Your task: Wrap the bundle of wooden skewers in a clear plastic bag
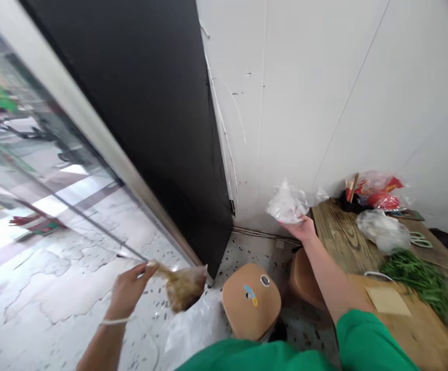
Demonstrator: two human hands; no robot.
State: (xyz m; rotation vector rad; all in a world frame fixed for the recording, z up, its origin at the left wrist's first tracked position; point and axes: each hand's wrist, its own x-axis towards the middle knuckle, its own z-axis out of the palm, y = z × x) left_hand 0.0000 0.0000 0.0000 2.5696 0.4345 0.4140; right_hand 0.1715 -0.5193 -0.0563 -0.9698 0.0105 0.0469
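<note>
My left hand (128, 288) was pinched shut on the twisted neck of a brown bag (183, 287), held out over the floor (53, 288). The bag's long axis ran from the neck at my fingertips down and to the right, its full end pointing toward the stool (251, 301). It hung just above a white bag (196, 327) on the floor. My right hand (303, 228) cupped a crumpled clear bag (287, 205) from below, fingers curled around it, beside the table (339, 237) corner, near the wall (324, 93).

Wooden table (337, 234) bears green beans (420, 275), plastic bags (382, 229), scissors (419, 238).
</note>
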